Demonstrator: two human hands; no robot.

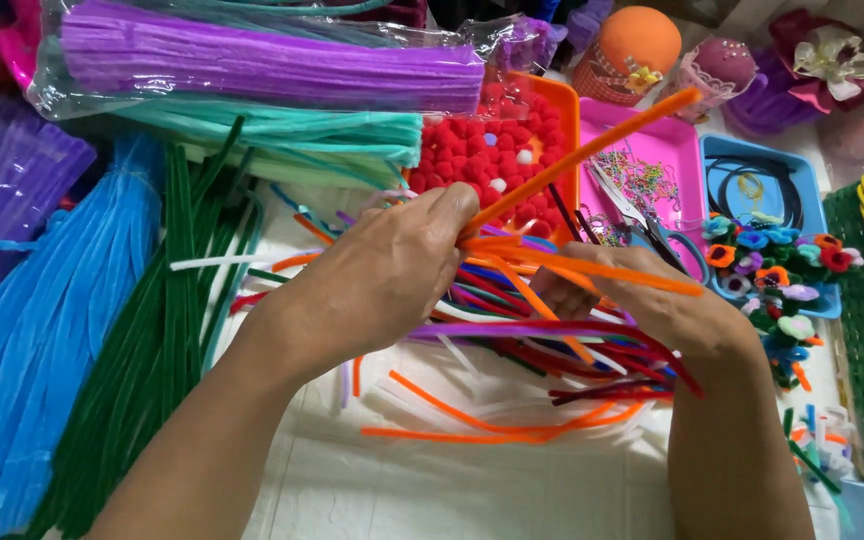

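The orange pipe cleaners (562, 262) were thin, fuzzy, bright orange stems, gathered into a loose bunch between both hands above the white table (432, 490). 1 stem (592, 150) stood out from the bunch, its long axis running on a diagonal from the left fingertips up and to the right, its free tip ending over the pink tray (687, 160). The other orange stems fanned out nearly level, pointing right and slightly down across the right hand.

The left hand (377, 280) was closed narrow, thumb and fingertips pinched on the gathered ends of the orange stems. The right hand (652, 305) lay beneath the fan with fingers curled round the stems; how firmly it gripped could not be told.

Under the hands lay a loose heap of mixed pipe cleaners (552, 350) in purple, red, white and orange. To the left lay bundles of dark green stems (152, 340) and blue stems (42, 330), with a bagged purple bundle (262, 60) above. Red pompoms (497, 150) filled an orange tray, and small scissors (642, 220) rested just beside the pink one
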